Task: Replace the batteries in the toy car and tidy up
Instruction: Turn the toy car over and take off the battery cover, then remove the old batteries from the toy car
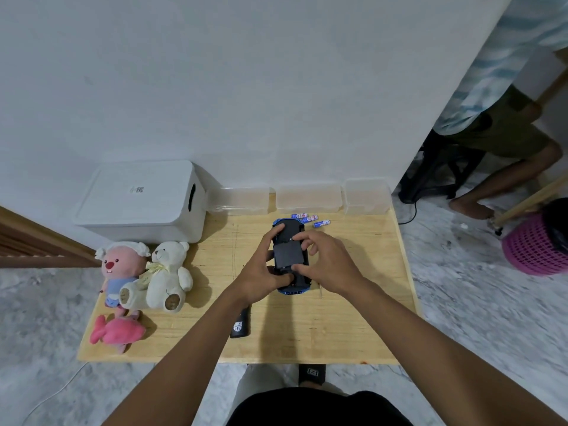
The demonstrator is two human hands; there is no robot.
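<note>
Here, upturned toy car [289, 256] mid-table, left hand [261, 272] gripping its left side, right hand [325, 262] pinching its battery cover, batteries [309, 219] just beyond.

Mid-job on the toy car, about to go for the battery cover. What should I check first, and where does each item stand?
1. The toy car is underside up: ok.
2. The left hand and right hand both grip it: ok.
3. Battery cover latched or loose: cannot tell.
4. Batteries lie on the table beyond the car: ok.
5. Batteries fresh or spent: cannot tell.
</note>
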